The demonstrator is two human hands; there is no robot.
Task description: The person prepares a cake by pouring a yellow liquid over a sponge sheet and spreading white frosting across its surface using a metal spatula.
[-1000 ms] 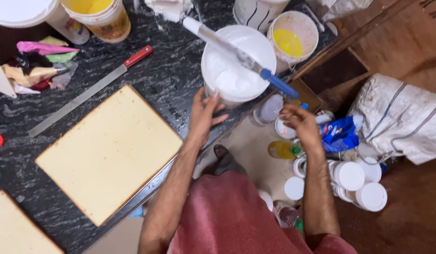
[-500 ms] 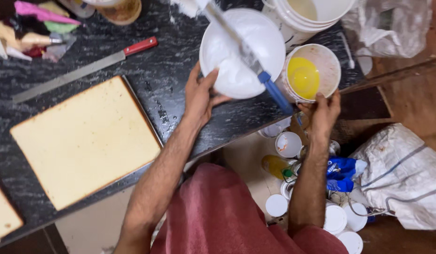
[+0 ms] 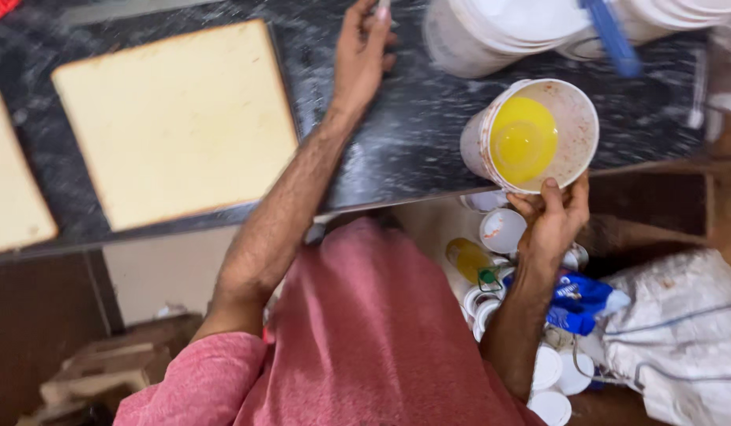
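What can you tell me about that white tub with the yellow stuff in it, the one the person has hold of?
The tub is a round white bucket, plastic by its look, open with no lid. Its inner wall is smeared and speckled, and a pool of glossy yellow liquid sits at the bottom. It is tipped so its mouth faces the camera, at the near edge of the dark speckled counter. The right hand grips its lower rim, thumb over the edge. Whether its base rests on the counter cannot be told.
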